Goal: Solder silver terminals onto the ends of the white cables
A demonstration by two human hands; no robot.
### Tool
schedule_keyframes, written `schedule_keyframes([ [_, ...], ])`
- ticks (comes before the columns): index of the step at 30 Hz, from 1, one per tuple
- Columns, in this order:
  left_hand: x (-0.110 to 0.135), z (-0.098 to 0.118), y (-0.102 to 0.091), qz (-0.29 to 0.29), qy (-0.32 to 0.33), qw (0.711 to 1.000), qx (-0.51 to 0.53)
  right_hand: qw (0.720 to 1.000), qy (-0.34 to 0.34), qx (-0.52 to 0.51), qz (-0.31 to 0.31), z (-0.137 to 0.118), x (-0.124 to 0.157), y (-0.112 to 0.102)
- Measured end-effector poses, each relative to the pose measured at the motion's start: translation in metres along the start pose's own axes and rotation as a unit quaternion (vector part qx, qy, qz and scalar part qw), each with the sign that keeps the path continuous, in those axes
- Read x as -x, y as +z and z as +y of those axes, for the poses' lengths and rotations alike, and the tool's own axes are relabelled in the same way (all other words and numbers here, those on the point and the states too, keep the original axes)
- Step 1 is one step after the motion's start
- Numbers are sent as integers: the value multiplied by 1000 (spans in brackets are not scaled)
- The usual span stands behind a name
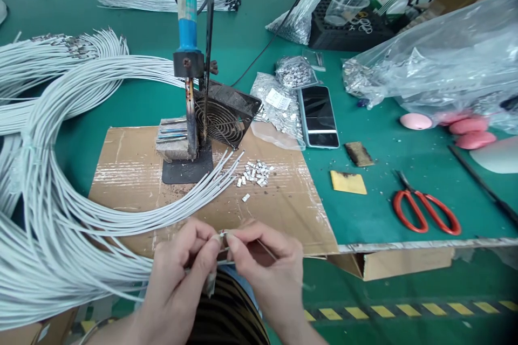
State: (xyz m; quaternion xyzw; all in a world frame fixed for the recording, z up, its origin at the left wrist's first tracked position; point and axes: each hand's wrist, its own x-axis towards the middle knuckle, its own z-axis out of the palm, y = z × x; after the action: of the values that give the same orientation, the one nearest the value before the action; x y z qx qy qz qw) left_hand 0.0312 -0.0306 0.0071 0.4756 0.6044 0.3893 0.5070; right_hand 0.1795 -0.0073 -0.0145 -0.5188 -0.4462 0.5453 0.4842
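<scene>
Near the front edge of the cardboard sheet (279, 215), both my hands are closed in pinches with their fingertips almost touching. My left hand (182, 269) grips a white cable (225, 262), whose end shows as a small pale tip between the hands. From the other side, my right hand (267, 264) pinches at that same tip, and a thin strand passes behind its fingers. Exactly what sits between the fingertips is too small to make out. Beyond the hands lie a heap of small metal-and-white connectors (257, 172) and the loose ends of a white cable bundle (194, 207).
A blue-handled soldering iron (186, 5) stands upright in a stand, with a black fan (224, 118) beside it. To the right are a phone (319, 116), a yellow sponge (348, 182) and red-handled scissors (424, 210). Large cable coils (44, 172) cover the left side.
</scene>
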Motion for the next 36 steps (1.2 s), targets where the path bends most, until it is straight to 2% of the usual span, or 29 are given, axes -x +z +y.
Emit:
schedule_keyframes([
  [2,-1,6,4,-29,-101,989,102,991,-108,23,78,11,8,11],
  [4,-2,10,5,-49,-164,969,179,968,-215,57,117,19,13,18],
  [6,-2,10,3,-50,-190,956,217,951,-274,93,110,22,14,20],
  [9,-5,6,0,-41,-180,957,224,941,-302,140,62,19,9,13],
  [12,-8,-1,-4,-47,-142,965,217,948,-286,141,-12,13,1,-2],
  [15,-11,-5,-6,-57,-131,969,200,969,-192,125,-89,6,-7,-15],
  [17,-11,-6,-7,-63,-130,971,189,973,-150,131,-119,1,-12,-19],
  [22,-9,-6,-6,-66,-128,971,189,955,-184,154,-176,-4,-21,-11],
  [25,-10,-6,-6,-76,-141,966,201,965,-153,95,-191,4,-20,-3],
  [28,-16,-8,-6,-76,-159,963,206,974,-134,67,-172,11,-18,-2],
  [31,-22,-6,-8,-39,-160,968,190,974,-168,142,-55,13,-21,-13],
  [33,-26,-3,-11,9,-157,971,180,970,-154,183,38,15,-28,-27],
  [34,-27,-1,-13,34,-156,971,177,969,-139,194,63,16,-33,-34],
  [36,-31,2,-17,62,-159,969,176,963,-120,228,73,21,-42,-46],
])
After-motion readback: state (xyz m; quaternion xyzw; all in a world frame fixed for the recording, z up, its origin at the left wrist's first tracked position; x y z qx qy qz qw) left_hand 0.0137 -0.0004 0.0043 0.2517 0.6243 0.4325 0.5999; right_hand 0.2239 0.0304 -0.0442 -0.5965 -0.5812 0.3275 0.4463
